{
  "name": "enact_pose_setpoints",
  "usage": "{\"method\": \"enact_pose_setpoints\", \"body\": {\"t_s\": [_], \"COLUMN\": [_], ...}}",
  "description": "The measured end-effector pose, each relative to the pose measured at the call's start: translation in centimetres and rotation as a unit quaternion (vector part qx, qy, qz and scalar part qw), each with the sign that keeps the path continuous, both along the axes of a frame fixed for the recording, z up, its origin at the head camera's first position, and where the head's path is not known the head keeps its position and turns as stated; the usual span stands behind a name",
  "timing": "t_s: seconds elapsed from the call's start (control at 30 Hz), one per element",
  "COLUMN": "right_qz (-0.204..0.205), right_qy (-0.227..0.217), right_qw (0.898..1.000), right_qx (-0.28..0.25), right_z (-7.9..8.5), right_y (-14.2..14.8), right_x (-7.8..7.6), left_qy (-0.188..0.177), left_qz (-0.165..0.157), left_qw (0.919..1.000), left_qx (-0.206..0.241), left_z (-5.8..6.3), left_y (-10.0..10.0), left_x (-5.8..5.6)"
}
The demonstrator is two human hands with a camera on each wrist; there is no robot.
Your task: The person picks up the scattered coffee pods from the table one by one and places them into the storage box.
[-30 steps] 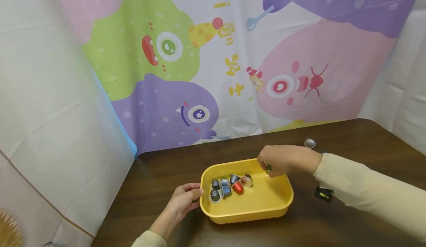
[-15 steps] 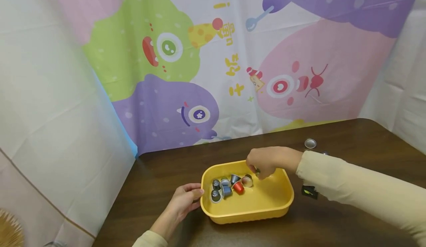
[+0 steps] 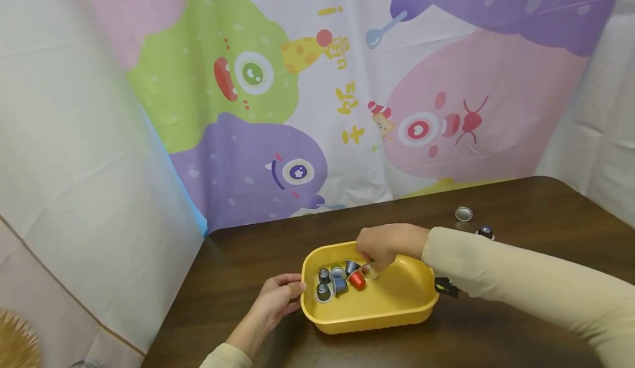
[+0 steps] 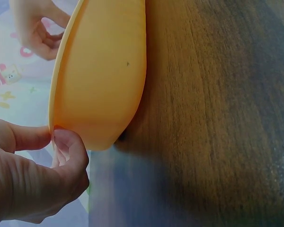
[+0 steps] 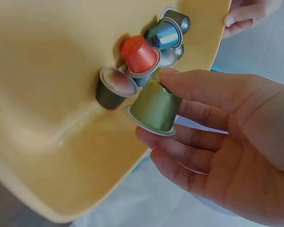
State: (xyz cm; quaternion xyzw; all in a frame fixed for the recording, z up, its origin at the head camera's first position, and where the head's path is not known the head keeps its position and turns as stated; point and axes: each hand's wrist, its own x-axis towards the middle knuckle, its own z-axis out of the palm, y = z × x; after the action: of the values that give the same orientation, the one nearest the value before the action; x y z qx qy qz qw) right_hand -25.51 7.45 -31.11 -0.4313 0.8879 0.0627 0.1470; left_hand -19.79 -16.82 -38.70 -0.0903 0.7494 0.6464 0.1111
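Note:
My left hand [image 3: 280,296] pinches the left rim of a yellow plastic basin [image 3: 369,326], thumb inside and fingers outside in the left wrist view. Over the basin's far side, my right hand [image 3: 384,242] holds a green coffee capsule [image 5: 156,106] between thumb and fingers, its flat lid facing down. Close below it lie a red capsule [image 5: 138,54], a dark capsule [image 5: 111,97] with its lid up, and a blue capsule [image 5: 163,34]. More dark and silver capsules sit bunched at the basin's left end. From the head, the green capsule is mostly hidden by my hand.
On the dark wooden table [image 3: 238,271], a capsule with its silver lid up [image 3: 463,214] and a dark purple capsule [image 3: 486,231] stand at the back right. A printed cloth [image 3: 347,180] hangs behind the table.
My right hand has moved left across the basin with the green capsule, toward the bunched ones. The purple capsule has come out from behind the sleeve. My left hand keeps its grip.

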Motion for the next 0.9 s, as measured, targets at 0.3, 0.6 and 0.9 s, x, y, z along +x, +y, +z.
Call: {"method": "enact_pose_setpoints", "body": {"t_s": [0.3, 0.6, 0.9], "right_qz": [-0.002, -0.019, 0.003], "right_qy": [0.000, -0.005, 0.000], "right_qw": [1.000, 1.000, 1.000], "right_qx": [0.003, 0.007, -0.024], "right_z": [-1.2, -2.2, -2.7], "right_y": [-1.6, -2.5, -2.7], "right_x": [-0.1, -0.2, -0.2], "left_qy": [-0.005, 0.000, -0.001], "left_qz": [-0.003, -0.005, -0.006], "left_qw": [1.0000, 1.0000, 1.0000], "left_qx": [-0.006, 0.002, 0.002], "left_z": [-0.1, -0.1, 0.0], "left_y": [0.0, -0.1, -0.2], "left_x": [-0.1, 0.0, 0.0]}}
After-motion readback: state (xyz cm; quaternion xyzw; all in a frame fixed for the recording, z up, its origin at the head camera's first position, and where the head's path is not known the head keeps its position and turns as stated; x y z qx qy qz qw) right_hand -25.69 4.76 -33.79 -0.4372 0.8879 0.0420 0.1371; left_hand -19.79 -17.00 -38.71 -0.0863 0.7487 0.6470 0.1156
